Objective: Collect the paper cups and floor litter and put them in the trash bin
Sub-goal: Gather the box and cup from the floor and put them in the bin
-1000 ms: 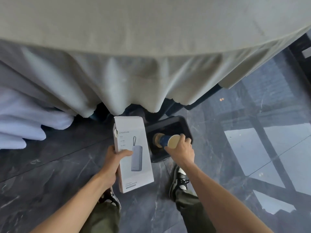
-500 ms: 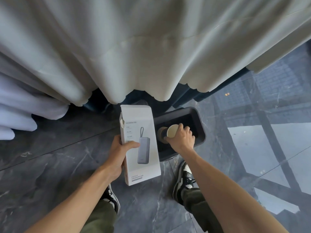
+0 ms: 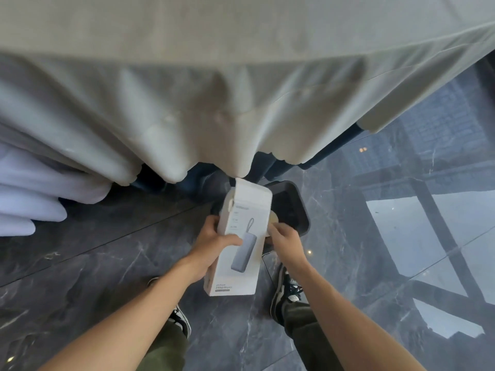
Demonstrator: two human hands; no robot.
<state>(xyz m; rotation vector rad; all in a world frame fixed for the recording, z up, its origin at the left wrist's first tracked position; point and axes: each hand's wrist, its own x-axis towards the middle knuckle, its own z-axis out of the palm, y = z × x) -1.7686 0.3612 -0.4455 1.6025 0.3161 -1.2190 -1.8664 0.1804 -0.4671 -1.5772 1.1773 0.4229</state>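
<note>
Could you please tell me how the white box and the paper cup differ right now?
The white box is flat-sided and in full view; the paper cup is round and mostly hidden behind it. The left hand grips the box, the right hand the cup. Both hang over the trash bin.
</note>
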